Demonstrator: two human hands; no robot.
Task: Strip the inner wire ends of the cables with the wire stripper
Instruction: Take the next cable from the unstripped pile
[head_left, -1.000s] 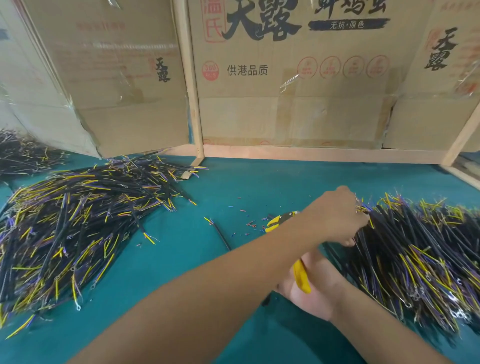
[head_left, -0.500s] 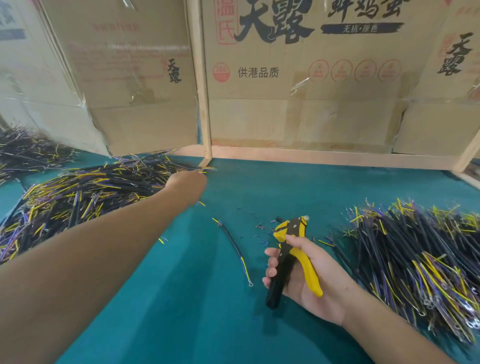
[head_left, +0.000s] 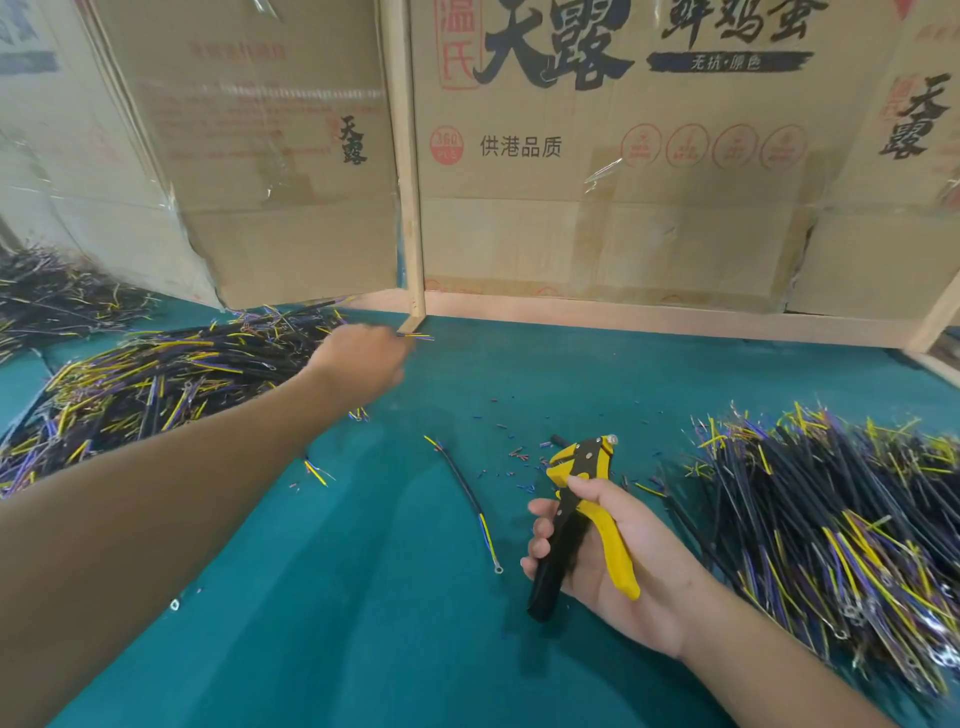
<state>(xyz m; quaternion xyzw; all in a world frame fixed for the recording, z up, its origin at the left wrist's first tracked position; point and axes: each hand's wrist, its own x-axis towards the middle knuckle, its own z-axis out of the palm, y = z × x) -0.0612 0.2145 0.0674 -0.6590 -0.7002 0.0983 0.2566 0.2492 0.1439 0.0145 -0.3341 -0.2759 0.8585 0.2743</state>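
The right hand lies palm up near the front of the green worktop, right of its middle, with fingers and thumb curled round the handles of the wire stripper; the tool's yellow and black head points toward the back edge, one handle black, the other yellow; the left hand reaches out over the right edge of the left cable pile, toward the back of the worktop, and holds a cable end whose coloured inner wires stick out past the knuckles; the fingers themselves are hidden behind the back of the hand, so the exact grip cannot be told; a second heap, the right cable pile, spreads along the right edge, black sheaths with yellow and purple wires; a single loose cable lies between the two hands, apart from both; small bits of stripped insulation are scattered just behind the stripper's head; cardboard panels in a wooden frame stand along the back edge.
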